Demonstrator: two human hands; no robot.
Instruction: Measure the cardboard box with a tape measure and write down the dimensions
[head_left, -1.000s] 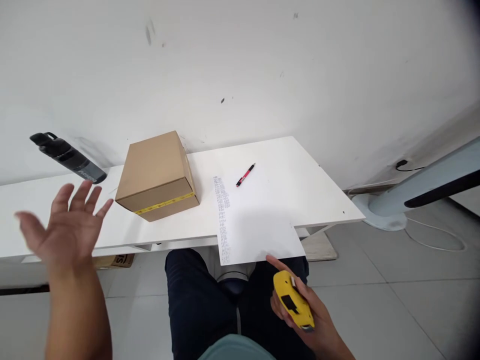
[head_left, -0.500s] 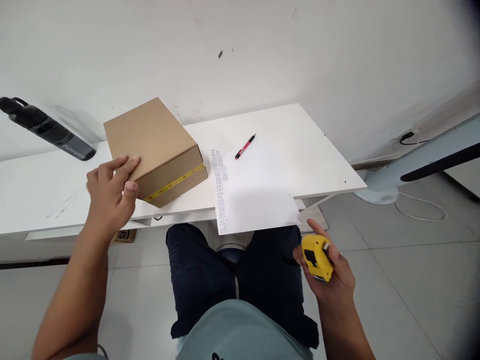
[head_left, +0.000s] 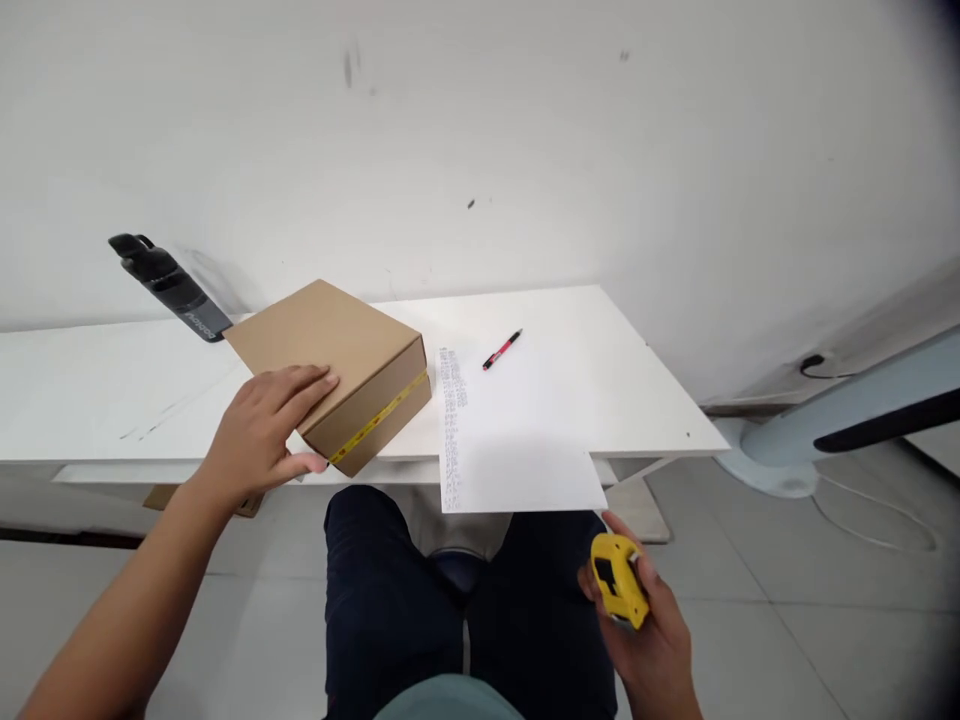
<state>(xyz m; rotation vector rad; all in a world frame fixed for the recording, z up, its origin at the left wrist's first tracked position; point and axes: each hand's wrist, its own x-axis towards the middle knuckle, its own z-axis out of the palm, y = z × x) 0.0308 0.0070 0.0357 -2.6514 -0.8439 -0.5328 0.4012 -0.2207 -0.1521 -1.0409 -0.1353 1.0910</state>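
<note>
A brown cardboard box sits on the white desk, turned at an angle, with a yellow marked strip along its front side. My left hand rests on the box's near left corner, fingers stretched over the top and thumb out by the lower front edge. Below the desk's front edge, by my right thigh, my right hand is closed around a yellow tape measure. A white sheet of paper with a column of small writing overhangs the desk edge between my hands.
A red and black pen lies at the sheet's upper part. The black bottle stands behind the box on the left, near the wall. To the right of the desk, a pale blue stand rises from the floor, with a cable by it.
My view has tilted up, so the desk appears lower. My left hand has moved farther onto the box top. My right hand still holds the tape measure.
</note>
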